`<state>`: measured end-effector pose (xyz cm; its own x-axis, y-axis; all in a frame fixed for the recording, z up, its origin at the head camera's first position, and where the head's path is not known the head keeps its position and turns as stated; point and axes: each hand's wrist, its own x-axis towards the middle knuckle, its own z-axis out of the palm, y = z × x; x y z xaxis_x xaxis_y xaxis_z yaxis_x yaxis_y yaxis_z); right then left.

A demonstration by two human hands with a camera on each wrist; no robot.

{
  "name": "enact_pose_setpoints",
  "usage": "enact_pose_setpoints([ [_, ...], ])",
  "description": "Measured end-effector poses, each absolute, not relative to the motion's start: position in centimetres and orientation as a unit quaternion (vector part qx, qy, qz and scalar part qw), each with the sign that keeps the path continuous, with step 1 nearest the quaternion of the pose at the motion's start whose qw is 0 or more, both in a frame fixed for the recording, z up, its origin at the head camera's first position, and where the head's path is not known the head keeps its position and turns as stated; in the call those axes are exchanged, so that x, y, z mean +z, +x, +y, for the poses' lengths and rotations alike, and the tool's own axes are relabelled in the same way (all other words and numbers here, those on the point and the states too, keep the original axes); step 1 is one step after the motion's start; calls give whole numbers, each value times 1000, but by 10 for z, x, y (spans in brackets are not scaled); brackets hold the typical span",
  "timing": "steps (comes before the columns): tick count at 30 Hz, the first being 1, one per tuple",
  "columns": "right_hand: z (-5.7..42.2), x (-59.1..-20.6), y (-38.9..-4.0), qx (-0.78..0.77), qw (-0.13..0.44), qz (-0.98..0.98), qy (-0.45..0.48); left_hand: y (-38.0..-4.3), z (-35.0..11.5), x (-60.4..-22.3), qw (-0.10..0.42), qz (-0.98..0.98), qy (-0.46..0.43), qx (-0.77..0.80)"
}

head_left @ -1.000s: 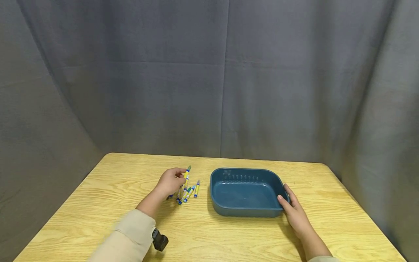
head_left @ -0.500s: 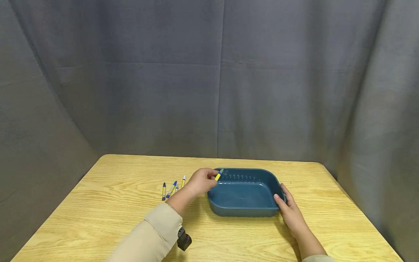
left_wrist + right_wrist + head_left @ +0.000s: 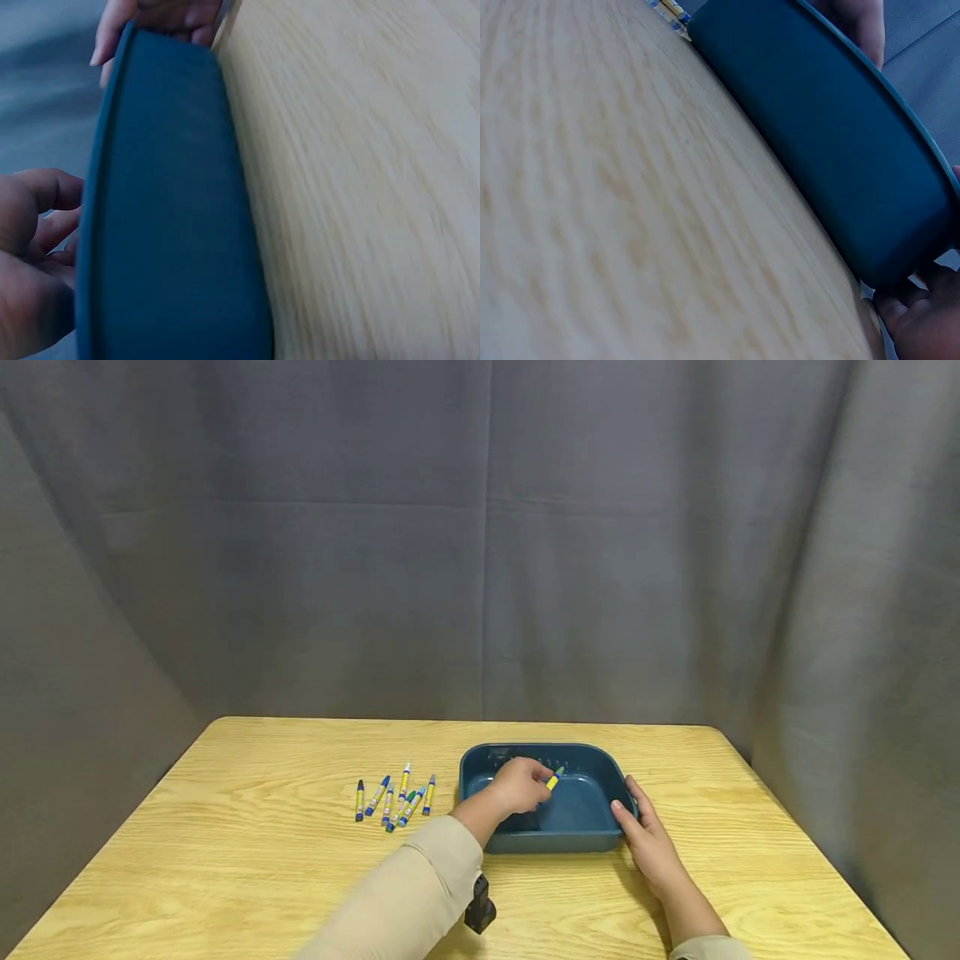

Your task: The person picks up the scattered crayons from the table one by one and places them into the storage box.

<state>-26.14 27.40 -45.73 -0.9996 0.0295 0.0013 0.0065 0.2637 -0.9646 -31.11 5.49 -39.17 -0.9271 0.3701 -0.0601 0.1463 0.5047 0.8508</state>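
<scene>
My left hand point(image 3: 521, 786) pinches a green crayon point(image 3: 554, 779) with a yellow wrapper, over the inside of a dark blue plastic bin point(image 3: 555, 842). The bin's wall hides the crayon in the left wrist view, where only part of the left hand point(image 3: 34, 255) shows. My right hand point(image 3: 651, 846) grips the bin's right side, thumb on the rim and fingers along the outside. In the right wrist view, fingers of this hand point(image 3: 922, 311) touch the bin's lower corner.
Several crayons point(image 3: 387, 804) in yellow wrappers lie in a loose group on the wooden table point(image 3: 225, 860), left of the bin. Some of them overlap. A grey curtain point(image 3: 360, 568) hangs behind the table. A black wrist camera point(image 3: 479, 906) sits under the left sleeve.
My left hand has carried the green crayon from the group on the table rightward to above the bin's inside. My right hand keeps its hold on the bin.
</scene>
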Motion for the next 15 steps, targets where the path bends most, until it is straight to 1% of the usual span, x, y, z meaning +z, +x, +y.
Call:
enact_pose_setpoints([
  [9,272,-459,-261,606,15,-795,-12,-315,87,-408,135,869,118,462],
  [12,272,-458,-261,600,16,-800,-15,-315,94,-409,141,883,123,430],
  [15,274,-458,-261,599,18,-800,-13,-313,100,-407,136,906,140,376],
])
